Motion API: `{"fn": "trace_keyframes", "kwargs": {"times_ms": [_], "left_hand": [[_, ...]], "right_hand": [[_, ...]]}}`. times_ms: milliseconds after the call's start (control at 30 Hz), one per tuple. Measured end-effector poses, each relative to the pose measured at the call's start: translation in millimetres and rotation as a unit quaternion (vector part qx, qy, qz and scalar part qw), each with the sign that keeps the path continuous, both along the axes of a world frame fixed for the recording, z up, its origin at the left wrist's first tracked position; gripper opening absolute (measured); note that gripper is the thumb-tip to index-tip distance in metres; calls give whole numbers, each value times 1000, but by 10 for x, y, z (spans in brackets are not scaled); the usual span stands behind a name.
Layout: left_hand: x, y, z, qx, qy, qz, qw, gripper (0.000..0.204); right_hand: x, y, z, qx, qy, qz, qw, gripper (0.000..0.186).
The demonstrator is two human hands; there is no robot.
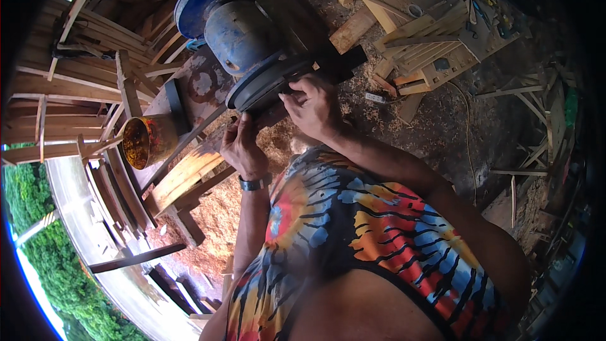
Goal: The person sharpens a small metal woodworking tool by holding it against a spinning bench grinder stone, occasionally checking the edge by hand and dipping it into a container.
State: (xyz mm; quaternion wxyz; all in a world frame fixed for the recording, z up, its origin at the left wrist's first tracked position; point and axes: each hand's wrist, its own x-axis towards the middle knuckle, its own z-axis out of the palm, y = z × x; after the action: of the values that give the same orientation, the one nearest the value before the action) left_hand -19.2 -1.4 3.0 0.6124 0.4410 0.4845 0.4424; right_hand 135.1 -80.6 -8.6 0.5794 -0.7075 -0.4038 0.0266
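Observation:
A worn blue motor-driven grinder [243, 35] stands in front of me, with a large dark disc [268, 82] at its near end and a blue round part [197, 9] at its far end. Just below the disc's near edge, my left hand [245, 148] has thumb and fingers pinched together. My right hand [314, 108] is close against the disc's right side, its fingers bent and closed. Whatever lies between the fingertips is too dark and small to name. I cannot tell whether the disc is turning.
A yellow-stained bucket [148, 142] stands left of the grinder, near wooden planks [186, 180]. Wood shavings [208, 221] cover the ground below. On the right are a wooden bench [435, 76] with tools, a power strip [375, 97], a cable [468, 126] and stacked timber offcuts [536, 113].

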Motion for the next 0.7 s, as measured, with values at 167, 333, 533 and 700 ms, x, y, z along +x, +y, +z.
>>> {"fn": "trace_keyframes", "kwargs": {"times_ms": [167, 333, 533, 700], "left_hand": [[17, -7, 11, 4, 15, 4, 1000, 25], [79, -15, 38, 11, 50, 2, 999, 23], [106, -32, 62, 1, 30, -6, 1000, 21], [178, -65, 125, -7, 34, -8, 999, 19]], "right_hand": [[28, -12, 9, -2, 17, 1, 1000, 25], [80, -58, 94, -5, 28, -8, 1000, 24], [145, -82, 147, -14, -6, -4, 1000, 25], [203, -126, 139, -37, -2, 0, 999, 24]]}}
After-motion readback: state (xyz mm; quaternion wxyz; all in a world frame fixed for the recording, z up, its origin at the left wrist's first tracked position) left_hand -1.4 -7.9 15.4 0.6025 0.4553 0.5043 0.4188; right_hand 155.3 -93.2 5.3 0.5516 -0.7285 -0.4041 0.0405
